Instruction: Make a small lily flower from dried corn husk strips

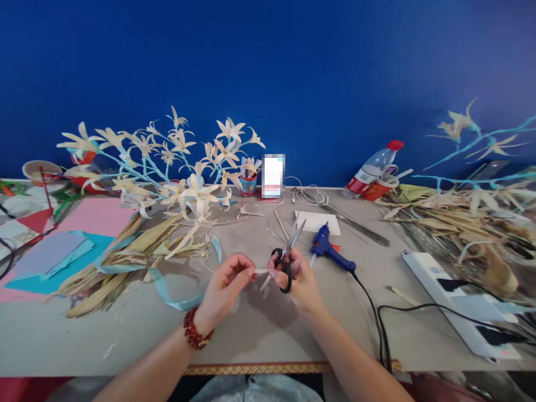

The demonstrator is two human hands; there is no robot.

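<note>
At the centre of the frame, your left hand (224,285) pinches one end of a thin pale strip (262,272) between thumb and fingertips. The strip runs level to the right and meets the thumb of your right hand (299,279). Your right hand is closed through the black handles of the scissors (288,254); the blades stand parted and point up and away from you. Both hands are held low over the counter (259,329). A blue glue gun (330,251) lies just right of the scissors, its black cable trailing toward the lower edge. Pale handmade flowers (184,162) stand in the upper left. A curled light-blue ribbon (167,290) lies left of your left hand.
</note>
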